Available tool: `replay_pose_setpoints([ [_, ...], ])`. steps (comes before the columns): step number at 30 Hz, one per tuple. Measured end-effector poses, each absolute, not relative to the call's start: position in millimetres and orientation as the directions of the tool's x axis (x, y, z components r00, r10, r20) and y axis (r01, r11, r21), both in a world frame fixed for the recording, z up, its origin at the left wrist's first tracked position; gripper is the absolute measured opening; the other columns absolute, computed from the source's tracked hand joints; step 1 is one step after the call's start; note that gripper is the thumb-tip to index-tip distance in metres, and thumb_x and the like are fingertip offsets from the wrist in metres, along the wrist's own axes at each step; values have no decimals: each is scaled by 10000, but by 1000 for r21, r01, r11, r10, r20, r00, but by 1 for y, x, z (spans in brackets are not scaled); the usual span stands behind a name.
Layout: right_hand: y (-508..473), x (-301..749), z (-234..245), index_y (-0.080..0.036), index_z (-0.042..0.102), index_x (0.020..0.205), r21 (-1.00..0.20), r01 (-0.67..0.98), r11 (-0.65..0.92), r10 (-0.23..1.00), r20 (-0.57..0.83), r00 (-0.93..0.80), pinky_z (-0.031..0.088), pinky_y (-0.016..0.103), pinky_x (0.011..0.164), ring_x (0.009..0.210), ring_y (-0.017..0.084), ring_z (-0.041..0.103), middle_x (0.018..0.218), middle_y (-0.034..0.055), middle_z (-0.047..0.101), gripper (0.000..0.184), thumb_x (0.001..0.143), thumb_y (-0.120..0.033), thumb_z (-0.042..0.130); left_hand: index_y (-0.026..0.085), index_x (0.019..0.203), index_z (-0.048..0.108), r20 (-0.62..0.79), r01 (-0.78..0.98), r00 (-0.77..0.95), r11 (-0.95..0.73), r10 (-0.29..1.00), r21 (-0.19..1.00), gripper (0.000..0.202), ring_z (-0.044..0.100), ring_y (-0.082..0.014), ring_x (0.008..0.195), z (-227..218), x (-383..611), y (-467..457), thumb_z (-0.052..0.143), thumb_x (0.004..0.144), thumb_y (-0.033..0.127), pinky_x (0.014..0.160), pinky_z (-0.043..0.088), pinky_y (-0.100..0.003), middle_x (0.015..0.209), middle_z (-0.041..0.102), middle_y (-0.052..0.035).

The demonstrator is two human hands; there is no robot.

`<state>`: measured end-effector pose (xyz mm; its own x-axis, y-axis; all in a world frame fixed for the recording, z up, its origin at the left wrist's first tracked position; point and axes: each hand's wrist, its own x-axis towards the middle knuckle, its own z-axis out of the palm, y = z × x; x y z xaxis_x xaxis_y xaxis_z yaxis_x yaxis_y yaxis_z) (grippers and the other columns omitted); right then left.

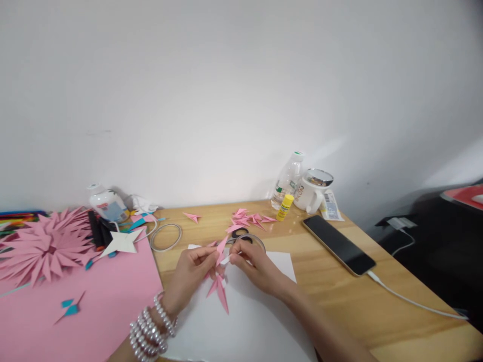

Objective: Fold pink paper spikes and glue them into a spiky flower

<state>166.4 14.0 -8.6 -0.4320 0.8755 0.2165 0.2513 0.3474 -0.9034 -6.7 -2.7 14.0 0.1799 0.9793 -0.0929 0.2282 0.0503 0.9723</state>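
Note:
My left hand (190,274), with pearl bracelets on the wrist, pinches a cluster of folded pink paper spikes (219,284) above a white sheet (249,317). My right hand (252,264) is closed in a pinch on a small white strip at the top of the same pink piece. Just behind my hands lie a tape roll (252,240) and black-handled scissors (238,234). More loose pink folded pieces (249,219) are scattered further back on the wooden table (377,311).
A large pink paper flower (45,246) and pink sheet (86,306) lie at left, with a white paper star (123,243) and coiled cable (166,236). At back right stand a bottle (289,178), glue stick (284,207), white mug (313,191) and a charging phone (338,244).

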Motion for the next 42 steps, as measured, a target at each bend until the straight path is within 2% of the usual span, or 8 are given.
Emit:
replay_pose_setpoints([
  [4, 15, 169, -6, -180, 421, 657, -881, 276, 384, 845, 215, -489, 341, 226, 585, 624, 108, 418, 668, -17, 465, 176, 816, -227, 479, 123, 583, 609, -82, 266, 218, 22, 972, 964, 284, 407, -83, 455, 15, -6, -2, 521, 768, 320, 458, 329, -198, 510, 582, -12],
  [7, 15, 169, -7, -182, 410, 652, -892, 253, 375, 831, 203, -519, 339, 217, 572, 612, 102, 419, 665, -20, 466, 180, 809, -223, 488, 125, 634, 630, -102, 267, 237, 36, 966, 963, 255, 394, -79, 446, 16, -5, -3, 525, 765, 317, 453, 322, -193, 487, 560, 5],
  [16, 16, 169, -8, -178, 436, 652, -935, 202, 293, 857, 163, -488, 319, 204, 528, 580, 94, 393, 630, -30, 443, 167, 810, -217, 475, 122, 695, 660, -102, 250, 238, 41, 966, 968, 251, 408, -76, 447, 13, -6, -2, 536, 757, 332, 457, 338, -187, 501, 556, 7],
  [24, 19, 167, -9, -170, 452, 665, -995, -49, 87, 845, 100, -525, 410, 257, 647, 679, 128, 528, 699, 12, 546, 209, 796, -319, 519, 119, 722, 666, -118, 199, 265, 66, 957, 978, 246, 427, -79, 457, 10, -7, -2, 554, 749, 337, 465, 352, -190, 531, 581, -6],
  [42, 16, 165, -8, -163, 460, 647, -997, -79, 19, 849, 58, -525, 455, 274, 666, 707, 145, 599, 698, 15, 584, 287, 749, -408, 571, 124, 694, 654, -131, 216, 271, 73, 953, 974, 261, 448, -94, 474, 13, -7, -3, 544, 749, 355, 478, 351, -206, 548, 593, -15],
])
